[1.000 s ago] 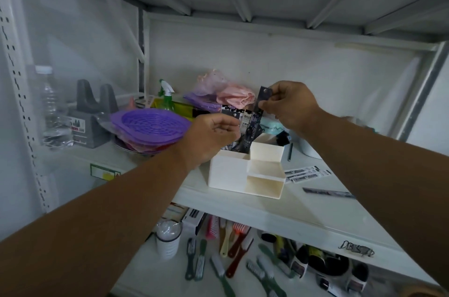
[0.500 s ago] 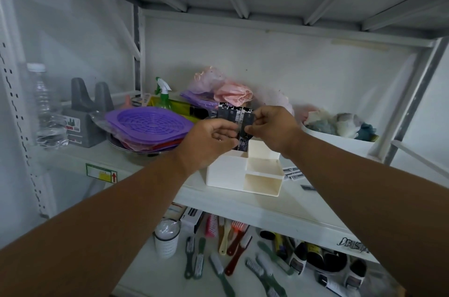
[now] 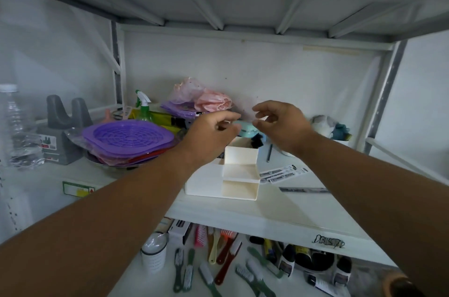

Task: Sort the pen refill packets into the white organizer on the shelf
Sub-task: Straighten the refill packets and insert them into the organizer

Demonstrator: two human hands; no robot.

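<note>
Both hands empty, fingers loose: left hand (image 3: 213,134), right hand (image 3: 279,124). Loose refill packets (image 3: 283,173) lie flat, long axis left-right, below-right of right hand, beside white organizer (image 3: 239,190); right nearer.

White organizer (image 3: 239,176), black-and-white refill packets (image 3: 283,173), purple grid-patterned tray (image 3: 128,135), green spray bottle (image 3: 143,109)
</note>
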